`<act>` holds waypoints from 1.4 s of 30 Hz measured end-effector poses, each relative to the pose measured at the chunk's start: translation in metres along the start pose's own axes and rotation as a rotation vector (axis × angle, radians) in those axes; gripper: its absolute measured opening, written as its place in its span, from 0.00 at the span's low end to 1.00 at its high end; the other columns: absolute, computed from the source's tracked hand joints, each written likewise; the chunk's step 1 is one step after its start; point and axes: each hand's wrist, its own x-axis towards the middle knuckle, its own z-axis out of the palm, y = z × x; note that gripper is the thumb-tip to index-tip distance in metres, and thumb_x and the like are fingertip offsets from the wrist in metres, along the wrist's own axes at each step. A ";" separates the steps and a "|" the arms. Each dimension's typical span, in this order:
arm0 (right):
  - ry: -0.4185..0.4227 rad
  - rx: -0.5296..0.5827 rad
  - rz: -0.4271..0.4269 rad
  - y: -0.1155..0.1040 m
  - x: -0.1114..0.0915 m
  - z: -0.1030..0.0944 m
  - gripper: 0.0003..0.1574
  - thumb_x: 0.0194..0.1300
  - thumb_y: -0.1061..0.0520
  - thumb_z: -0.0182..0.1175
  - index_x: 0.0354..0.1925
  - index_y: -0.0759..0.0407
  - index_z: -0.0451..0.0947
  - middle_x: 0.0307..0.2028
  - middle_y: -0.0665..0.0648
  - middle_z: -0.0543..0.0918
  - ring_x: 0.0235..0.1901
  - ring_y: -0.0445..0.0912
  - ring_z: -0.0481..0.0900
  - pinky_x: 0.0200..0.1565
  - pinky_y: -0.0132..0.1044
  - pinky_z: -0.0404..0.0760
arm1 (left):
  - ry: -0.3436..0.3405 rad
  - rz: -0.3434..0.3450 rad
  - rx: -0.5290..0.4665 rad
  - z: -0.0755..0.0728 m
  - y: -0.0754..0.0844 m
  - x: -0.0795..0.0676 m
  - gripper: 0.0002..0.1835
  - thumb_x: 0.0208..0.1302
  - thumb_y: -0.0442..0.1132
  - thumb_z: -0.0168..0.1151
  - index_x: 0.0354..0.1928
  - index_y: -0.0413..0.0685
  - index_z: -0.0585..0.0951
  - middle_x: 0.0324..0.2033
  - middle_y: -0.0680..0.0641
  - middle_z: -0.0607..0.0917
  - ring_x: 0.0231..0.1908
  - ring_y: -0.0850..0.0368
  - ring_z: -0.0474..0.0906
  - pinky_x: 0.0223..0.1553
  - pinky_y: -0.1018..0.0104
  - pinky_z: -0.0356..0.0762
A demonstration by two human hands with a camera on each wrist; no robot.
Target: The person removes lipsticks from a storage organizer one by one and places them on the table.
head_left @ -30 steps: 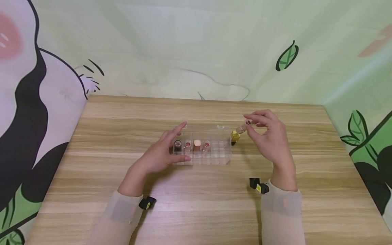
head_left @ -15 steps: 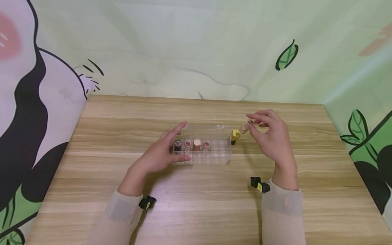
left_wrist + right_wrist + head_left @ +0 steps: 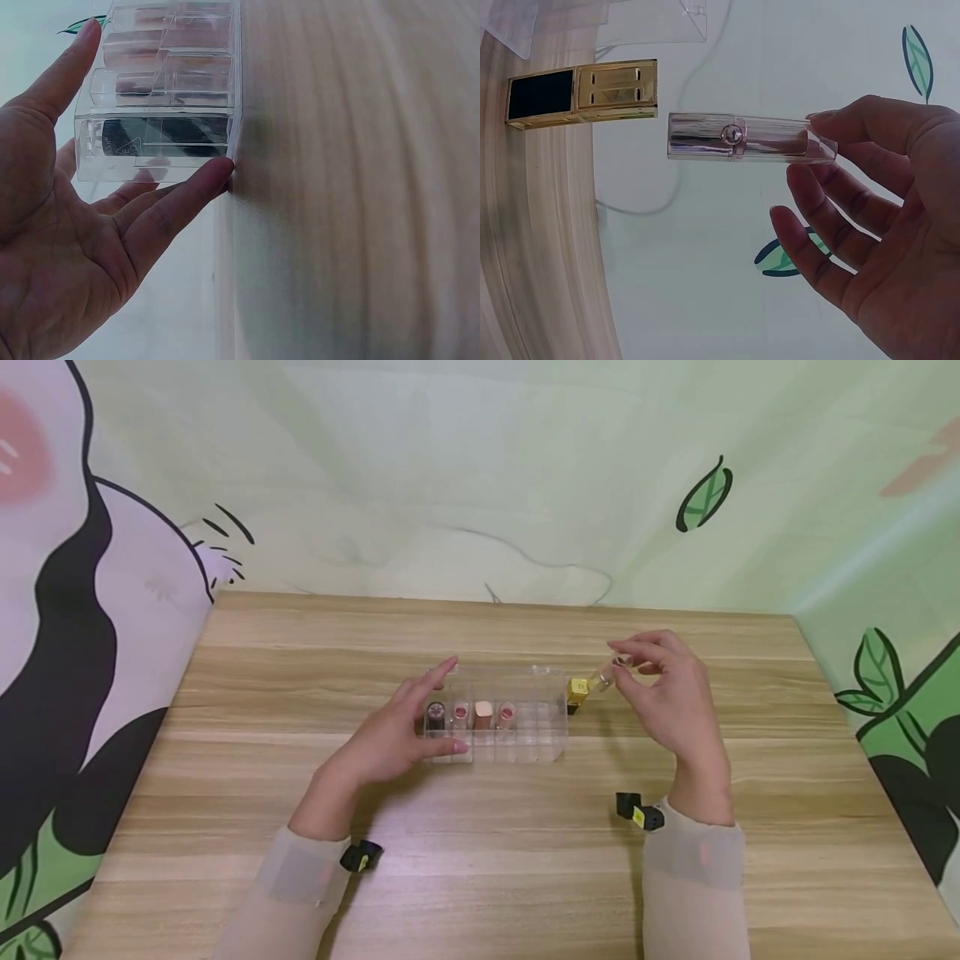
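Note:
A clear lipstick organizer (image 3: 531,747) stands on the table with several lipsticks in its left slots. My left hand (image 3: 386,731) holds its left end, thumb in front and fingers along the side and back. My right hand (image 3: 663,693) pinches the upper end of a clear lipstick tube (image 3: 742,137) between thumb and fingertips, and the tube hangs tilted in the air. Just right of the organizer stands a gold lipstick (image 3: 577,691) with a black lower part (image 3: 541,103); in the right wrist view the clear tube's lower end is close to it.
The wooden table (image 3: 480,868) reaches back to a printed cloth wall (image 3: 360,468). A dark lipstick (image 3: 436,717) fills the organizer's leftmost slot, beside a brown one (image 3: 483,717) and pinkish ones.
My right hand has shifted slightly to the right with the clear lipstick, away from the gold one. The left hand and the organizer stay in place.

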 end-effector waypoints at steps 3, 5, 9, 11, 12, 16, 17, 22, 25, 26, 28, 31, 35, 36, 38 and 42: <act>-0.011 -0.004 0.010 0.002 0.000 0.000 0.16 0.67 0.66 0.67 0.53 0.62 0.88 0.50 0.62 0.83 0.43 0.53 0.81 0.50 0.49 0.80 | -0.002 -0.007 0.001 0.000 0.000 0.000 0.60 0.55 0.64 0.75 0.75 1.00 0.39 0.81 0.47 0.57 0.68 0.31 0.72 0.64 0.28 0.71; -0.016 -0.005 0.018 0.003 0.000 0.000 0.16 0.67 0.66 0.67 0.53 0.62 0.88 0.51 0.62 0.83 0.43 0.53 0.81 0.50 0.49 0.80 | -0.004 -0.006 0.003 0.000 0.000 0.000 0.60 0.55 0.64 0.75 0.75 1.00 0.39 0.81 0.47 0.56 0.68 0.31 0.73 0.64 0.28 0.71; -0.023 -0.012 0.028 0.004 0.000 0.001 0.16 0.67 0.66 0.67 0.53 0.62 0.88 0.51 0.62 0.83 0.44 0.53 0.80 0.50 0.49 0.80 | -0.002 -0.001 0.008 0.000 0.000 0.001 0.59 0.55 0.64 0.75 0.75 1.00 0.39 0.81 0.48 0.56 0.68 0.32 0.73 0.64 0.28 0.71; -0.024 -0.016 0.027 0.005 0.001 0.002 0.16 0.67 0.66 0.67 0.53 0.62 0.88 0.51 0.62 0.83 0.44 0.53 0.80 0.50 0.48 0.79 | 0.001 0.000 0.009 0.000 0.000 0.001 0.59 0.55 0.64 0.75 0.75 1.00 0.39 0.81 0.48 0.56 0.68 0.32 0.73 0.64 0.28 0.71; -0.025 -0.018 0.026 0.006 0.001 0.002 0.16 0.67 0.66 0.67 0.53 0.62 0.88 0.50 0.62 0.83 0.44 0.53 0.80 0.50 0.48 0.79 | 0.002 0.004 0.009 0.000 0.000 0.001 0.59 0.55 0.64 0.75 0.75 0.99 0.39 0.81 0.48 0.56 0.68 0.32 0.73 0.64 0.28 0.71; -0.030 -0.025 0.023 0.007 0.001 0.004 0.16 0.67 0.66 0.67 0.52 0.62 0.88 0.50 0.62 0.83 0.43 0.53 0.80 0.49 0.48 0.79 | 0.002 0.003 0.008 0.001 0.000 0.000 0.59 0.55 0.64 0.75 0.76 0.98 0.40 0.81 0.48 0.57 0.68 0.32 0.73 0.64 0.28 0.72; -0.031 -0.026 0.022 0.008 0.001 0.004 0.15 0.67 0.66 0.67 0.52 0.63 0.88 0.50 0.63 0.83 0.43 0.53 0.80 0.49 0.48 0.79 | 0.002 0.003 0.009 0.001 0.000 0.000 0.59 0.55 0.64 0.75 0.76 0.98 0.40 0.81 0.48 0.57 0.68 0.32 0.73 0.64 0.28 0.72; -0.039 -0.030 0.018 0.009 0.002 0.005 0.15 0.68 0.66 0.66 0.52 0.63 0.88 0.49 0.63 0.83 0.43 0.54 0.81 0.48 0.48 0.80 | 0.002 -0.005 0.011 0.001 0.000 0.000 0.59 0.55 0.64 0.75 0.75 1.00 0.39 0.81 0.49 0.57 0.69 0.33 0.72 0.65 0.29 0.71; -0.053 -0.031 0.025 0.009 0.002 0.006 0.15 0.68 0.66 0.65 0.53 0.63 0.87 0.49 0.62 0.83 0.44 0.54 0.81 0.48 0.50 0.80 | 0.001 -0.004 0.013 0.001 0.000 0.001 0.59 0.56 0.64 0.75 0.76 0.99 0.39 0.81 0.48 0.57 0.68 0.33 0.72 0.65 0.29 0.72; -0.058 -0.032 0.029 0.010 0.003 0.006 0.15 0.69 0.65 0.65 0.53 0.63 0.87 0.49 0.62 0.83 0.44 0.54 0.81 0.48 0.50 0.80 | 0.002 -0.003 0.014 0.001 0.000 0.001 0.59 0.56 0.64 0.75 0.76 0.98 0.40 0.80 0.48 0.58 0.68 0.32 0.73 0.64 0.29 0.72; -0.071 -0.034 0.036 0.010 0.003 0.006 0.15 0.69 0.65 0.65 0.53 0.63 0.87 0.49 0.62 0.83 0.44 0.54 0.81 0.48 0.50 0.80 | 0.003 -0.002 0.020 0.001 -0.001 0.001 0.60 0.56 0.63 0.75 0.77 0.97 0.40 0.80 0.48 0.58 0.67 0.32 0.73 0.64 0.30 0.72; -0.090 -0.032 0.045 0.011 0.003 0.007 0.15 0.69 0.65 0.64 0.53 0.63 0.87 0.49 0.62 0.83 0.45 0.53 0.81 0.49 0.49 0.80 | 0.006 0.001 0.026 0.001 -0.001 0.001 0.60 0.56 0.63 0.75 0.76 0.98 0.39 0.79 0.48 0.59 0.66 0.32 0.74 0.64 0.30 0.73; -0.115 -0.025 0.060 0.011 0.004 0.008 0.15 0.69 0.65 0.64 0.53 0.62 0.87 0.50 0.62 0.83 0.45 0.53 0.80 0.50 0.51 0.80 | 0.006 0.001 0.023 0.000 -0.001 0.001 0.60 0.56 0.63 0.76 0.75 1.00 0.39 0.80 0.48 0.59 0.67 0.32 0.74 0.64 0.29 0.72; -0.119 -0.022 0.063 0.012 0.004 0.008 0.15 0.69 0.66 0.64 0.53 0.62 0.87 0.50 0.62 0.83 0.45 0.53 0.80 0.50 0.52 0.80 | 0.006 -0.001 0.022 0.000 -0.001 0.001 0.60 0.56 0.63 0.76 0.75 1.00 0.39 0.80 0.48 0.59 0.67 0.32 0.73 0.64 0.29 0.72; -0.130 -0.018 0.071 0.012 0.005 0.008 0.15 0.69 0.66 0.64 0.53 0.63 0.87 0.50 0.62 0.83 0.46 0.54 0.80 0.50 0.54 0.81 | 0.006 0.000 0.017 0.000 -0.001 0.002 0.60 0.56 0.63 0.75 0.75 1.00 0.39 0.80 0.48 0.58 0.68 0.32 0.73 0.64 0.28 0.71; -0.153 -0.017 0.087 0.013 0.005 0.009 0.15 0.69 0.65 0.64 0.53 0.63 0.87 0.51 0.62 0.82 0.47 0.55 0.81 0.52 0.54 0.81 | 0.004 -0.003 0.012 0.001 -0.002 0.002 0.59 0.56 0.64 0.75 0.75 1.00 0.39 0.80 0.47 0.58 0.68 0.32 0.73 0.64 0.28 0.71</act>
